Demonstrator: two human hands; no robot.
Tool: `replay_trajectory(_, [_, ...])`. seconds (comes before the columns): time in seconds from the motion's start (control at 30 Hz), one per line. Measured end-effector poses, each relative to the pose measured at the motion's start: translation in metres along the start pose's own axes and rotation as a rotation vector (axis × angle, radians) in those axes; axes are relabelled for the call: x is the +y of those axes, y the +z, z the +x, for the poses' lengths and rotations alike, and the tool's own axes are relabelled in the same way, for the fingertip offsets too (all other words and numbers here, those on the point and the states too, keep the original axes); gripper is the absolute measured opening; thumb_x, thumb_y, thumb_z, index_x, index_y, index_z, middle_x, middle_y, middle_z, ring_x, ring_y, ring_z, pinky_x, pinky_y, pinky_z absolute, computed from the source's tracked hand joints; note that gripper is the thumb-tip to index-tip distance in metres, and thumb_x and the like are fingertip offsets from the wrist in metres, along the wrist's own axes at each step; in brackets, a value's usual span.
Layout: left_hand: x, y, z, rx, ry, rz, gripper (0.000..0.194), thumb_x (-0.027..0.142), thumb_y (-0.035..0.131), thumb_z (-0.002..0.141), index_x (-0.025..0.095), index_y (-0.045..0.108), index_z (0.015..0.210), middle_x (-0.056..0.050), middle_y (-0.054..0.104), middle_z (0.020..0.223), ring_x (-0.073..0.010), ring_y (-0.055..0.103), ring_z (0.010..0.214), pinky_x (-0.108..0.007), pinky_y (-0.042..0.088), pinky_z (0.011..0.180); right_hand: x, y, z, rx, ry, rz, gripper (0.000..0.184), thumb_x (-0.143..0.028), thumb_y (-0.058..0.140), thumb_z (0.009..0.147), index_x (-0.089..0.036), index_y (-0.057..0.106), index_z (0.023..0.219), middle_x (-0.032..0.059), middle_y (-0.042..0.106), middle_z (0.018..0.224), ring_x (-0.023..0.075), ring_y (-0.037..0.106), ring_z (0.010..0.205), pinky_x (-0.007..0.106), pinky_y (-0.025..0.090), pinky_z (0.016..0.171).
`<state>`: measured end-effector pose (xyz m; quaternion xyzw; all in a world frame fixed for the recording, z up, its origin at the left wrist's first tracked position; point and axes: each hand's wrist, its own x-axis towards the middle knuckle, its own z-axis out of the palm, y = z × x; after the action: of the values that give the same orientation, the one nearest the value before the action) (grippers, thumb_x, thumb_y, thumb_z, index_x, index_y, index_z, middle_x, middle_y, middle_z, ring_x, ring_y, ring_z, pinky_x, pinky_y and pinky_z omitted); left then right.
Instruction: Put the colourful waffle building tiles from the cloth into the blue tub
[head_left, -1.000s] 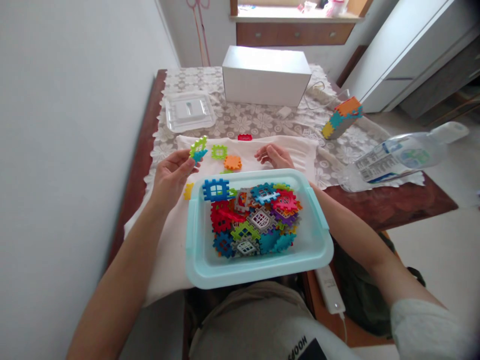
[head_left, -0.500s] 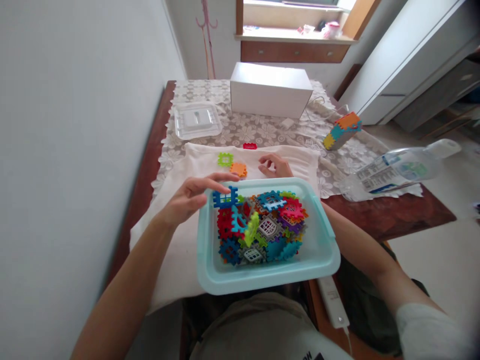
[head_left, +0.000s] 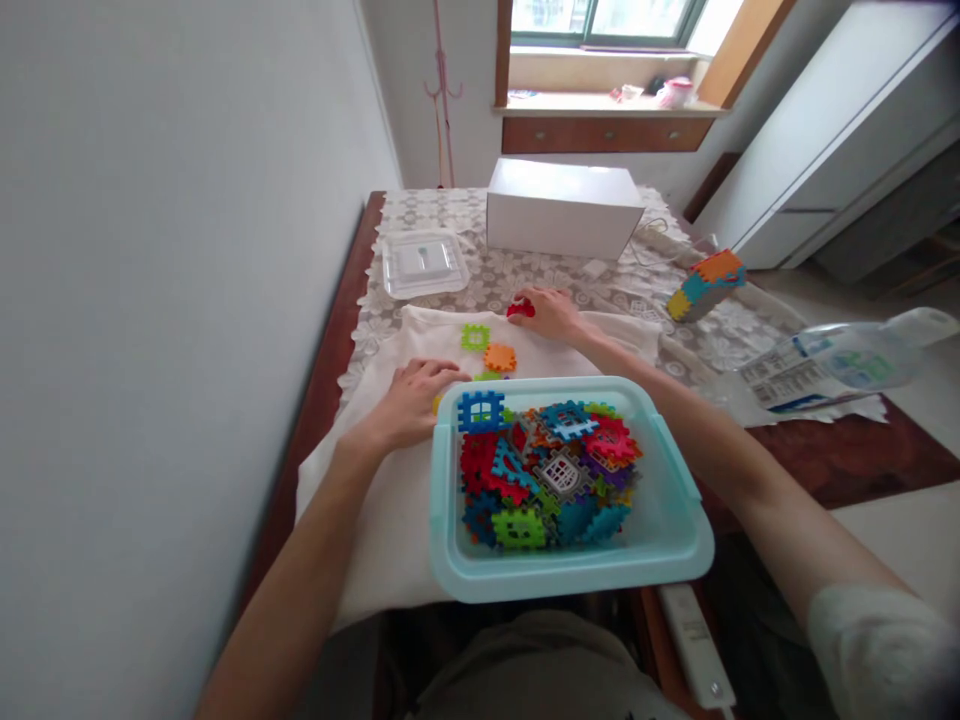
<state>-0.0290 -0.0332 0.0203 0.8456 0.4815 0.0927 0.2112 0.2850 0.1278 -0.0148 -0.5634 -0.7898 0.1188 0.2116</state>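
Note:
My right hand (head_left: 553,314) reaches over to the far edge of the white cloth, its fingers closed around a red interlocking plastic piece (head_left: 519,309). My left hand (head_left: 422,396) rests low over the cloth, just left of the tub, with its fingers stretched forward and apart. A bit of a yellow piece (head_left: 436,403) shows beside those fingers, mostly hidden. The light teal tub (head_left: 570,577) holds a heap of colourful interlocking pieces (head_left: 561,472), with a blue window piece (head_left: 481,412) at its back left corner. Beyond the tub lie a lime square piece (head_left: 475,337) and an orange piece (head_left: 500,357).
A clear plastic lid (head_left: 424,264) and a white box (head_left: 564,210) sit at the back of the table. To the right are a block built of joined pieces (head_left: 706,285) and a large clear bottle (head_left: 832,365). The wall (head_left: 225,200) borders the left.
My right hand has moved forward and taken hold of the red piece. My left hand has left the blue window piece for the cloth. A lime piece has tipped flatter in the tub.

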Motion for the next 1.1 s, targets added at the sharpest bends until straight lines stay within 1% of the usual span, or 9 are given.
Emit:
replay_trajectory(0.13, [0.002, -0.003, 0.002, 0.077, 0.062, -0.056, 0.047, 0.032, 0.072, 0.094, 0.022, 0.08, 0.14, -0.016, 0.078, 0.145, -0.0361, 0.073, 0.133, -0.053, 0.054, 0.119, -0.013, 0.001, 0.0, 0.141, -0.133, 0.271, 0.05, -0.047, 0.076, 0.098, -0.02, 0.074, 0.139, 0.0156, 0.077, 0.141, 0.0321, 0.074, 0.123, 0.05, 0.056, 0.115])
replay_trajectory(0.3, [0.005, 0.001, 0.006, 0.099, 0.102, -0.064, 0.032, 0.025, 0.064, 0.099, 0.023, 0.087, 0.122, -0.014, 0.083, 0.135, -0.0333, 0.076, 0.126, -0.049, 0.056, 0.116, -0.045, 0.021, -0.009, -0.091, -0.41, 0.302, 0.044, -0.062, 0.082, 0.088, -0.033, 0.08, 0.121, 0.0101, 0.078, 0.129, 0.0392, 0.071, 0.125, 0.062, 0.059, 0.112])
replay_trajectory(0.4, [0.008, 0.008, 0.007, 0.084, 0.089, 0.023, 0.033, 0.026, 0.065, 0.1, 0.026, 0.087, 0.125, -0.012, 0.081, 0.143, -0.0358, 0.071, 0.132, -0.055, 0.049, 0.122, -0.059, 0.028, -0.008, -0.083, -0.367, 0.396, 0.039, -0.059, 0.095, 0.069, -0.042, 0.077, 0.099, 0.0079, 0.079, 0.107, 0.0414, 0.074, 0.112, 0.065, 0.059, 0.109])
replay_trajectory(0.53, [0.015, 0.016, 0.01, 0.068, 0.09, -0.028, 0.037, 0.029, 0.065, 0.103, 0.03, 0.085, 0.135, -0.008, 0.076, 0.152, -0.0347, 0.065, 0.137, -0.054, 0.048, 0.123, -0.067, 0.022, -0.008, -0.08, -0.248, 0.686, 0.06, -0.049, 0.101, 0.053, -0.045, 0.075, 0.108, 0.0053, 0.079, 0.092, 0.0389, 0.077, 0.107, 0.06, 0.059, 0.111])
replay_trajectory(0.7, [0.024, 0.02, 0.012, 0.105, 0.049, -0.063, 0.034, 0.028, 0.064, 0.104, 0.025, 0.086, 0.129, -0.011, 0.076, 0.153, -0.0359, 0.062, 0.142, -0.056, 0.046, 0.125, -0.069, 0.012, -0.012, -0.12, -0.256, 0.653, 0.057, -0.041, 0.095, 0.06, -0.042, 0.074, 0.114, 0.0032, 0.081, 0.1, 0.0401, 0.076, 0.113, 0.061, 0.06, 0.115])
replay_trajectory(0.8, [0.022, 0.021, 0.014, 0.092, 0.088, -0.073, 0.033, 0.029, 0.066, 0.102, 0.025, 0.084, 0.129, -0.01, 0.077, 0.153, -0.0357, 0.063, 0.143, -0.058, 0.044, 0.127, -0.059, 0.006, -0.019, -0.02, -0.303, 0.542, 0.038, -0.042, 0.081, 0.076, -0.04, 0.073, 0.113, 0.0025, 0.08, 0.114, 0.0387, 0.076, 0.115, 0.063, 0.062, 0.112])
replay_trajectory(0.87, [0.02, 0.022, 0.015, 0.087, 0.097, -0.093, 0.031, 0.029, 0.067, 0.101, 0.024, 0.083, 0.127, -0.01, 0.081, 0.146, -0.0351, 0.066, 0.139, -0.057, 0.046, 0.126, -0.049, 0.002, -0.028, 0.027, -0.31, 0.51, 0.042, -0.045, 0.073, 0.081, -0.038, 0.075, 0.122, 0.0046, 0.08, 0.124, 0.0366, 0.076, 0.117, 0.061, 0.062, 0.112])
replay_trajectory(0.97, [0.017, 0.023, 0.017, 0.125, 0.077, -0.106, 0.032, 0.03, 0.066, 0.099, 0.023, 0.082, 0.127, -0.011, 0.082, 0.141, -0.0345, 0.069, 0.136, -0.055, 0.048, 0.126, -0.034, 0.0, -0.05, -0.08, -0.361, 0.467, 0.063, -0.051, 0.074, 0.081, -0.034, 0.076, 0.141, 0.0086, 0.078, 0.145, 0.0363, 0.071, 0.138, 0.059, 0.053, 0.127])
replay_trajectory(1.1, [0.018, 0.022, 0.016, 0.134, 0.106, -0.117, 0.039, 0.034, 0.065, 0.1, 0.026, 0.081, 0.134, -0.011, 0.079, 0.147, -0.0337, 0.068, 0.138, -0.052, 0.048, 0.128, -0.02, 0.01, -0.082, -0.209, -0.369, 0.42, 0.055, -0.049, 0.078, 0.087, -0.034, 0.08, 0.139, 0.0088, 0.075, 0.153, 0.039, 0.062, 0.151, 0.064, 0.041, 0.137])
